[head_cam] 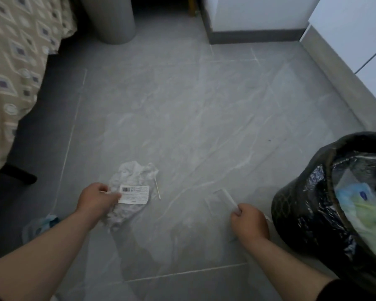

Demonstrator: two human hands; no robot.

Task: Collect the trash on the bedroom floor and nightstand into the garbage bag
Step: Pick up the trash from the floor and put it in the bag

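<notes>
Two bare forearms reach down over a grey tiled floor. The left hand [96,199] pinches the near-left edge of a crumpled white wrapper [131,177] with a barcode label, which lies on the floor. A cotton swab [157,190] rests just right of it. The right hand [250,222] is curled around a clear plastic strip [227,196]. Beside that hand stands the open black garbage bag [302,213], partly filled. A patterned bedspread [15,68] hangs far left.

glossy black plastic garbage bag [308,213], crumpled wrapper [132,172]
</notes>
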